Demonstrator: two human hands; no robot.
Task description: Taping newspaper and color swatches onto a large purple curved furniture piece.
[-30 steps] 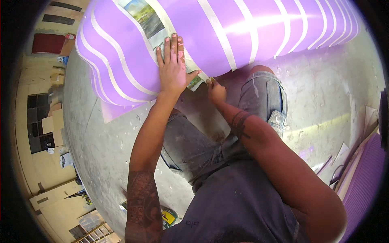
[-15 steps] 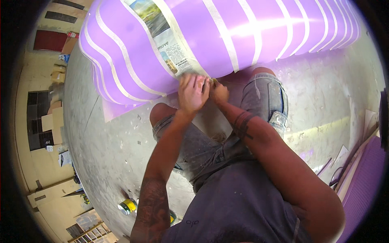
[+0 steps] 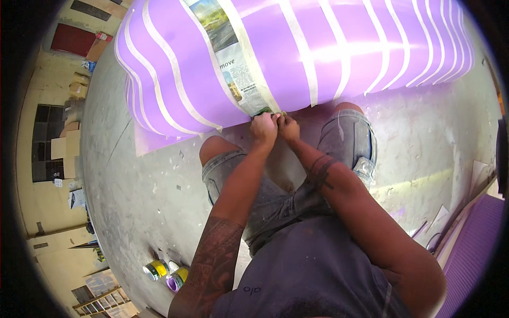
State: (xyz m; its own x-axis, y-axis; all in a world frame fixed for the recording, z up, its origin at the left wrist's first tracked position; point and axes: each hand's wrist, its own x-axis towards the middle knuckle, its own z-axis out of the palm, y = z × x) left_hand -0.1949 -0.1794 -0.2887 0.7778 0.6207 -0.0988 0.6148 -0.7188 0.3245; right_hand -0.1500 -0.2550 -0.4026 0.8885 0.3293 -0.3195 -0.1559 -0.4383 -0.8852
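A large, rounded purple shape (image 3: 273,45) fills the upper part of the view, banded with pale strips (image 3: 304,55) that curve down its side. Between two of these bands lies a strip of newspaper (image 3: 236,66) (a landscape photo at its top, columns of print lower down), running down to the purple shape's lower edge. A pale length of tape (image 3: 255,66) borders the newspaper on its right.

The left hand (image 3: 264,129) is closed at the newspaper's bottom end, its fingers curled in on the paper. Just beside it, the right hand (image 3: 288,128) is pinched on the lower end of the tape, thumb and fingers together. The two hands touch or nearly touch; which, I cannot tell.

The person's knees, in grey shorts (image 3: 225,167), are spread on either side of the hands, close to the purple shape. On the concrete floor (image 3: 138,206), to the left of the tattooed left forearm, are two paint cans (image 3: 155,269). A ridged purple panel (image 3: 472,249) stands at the right, and cardboard boxes (image 3: 71,151) are at the far left.
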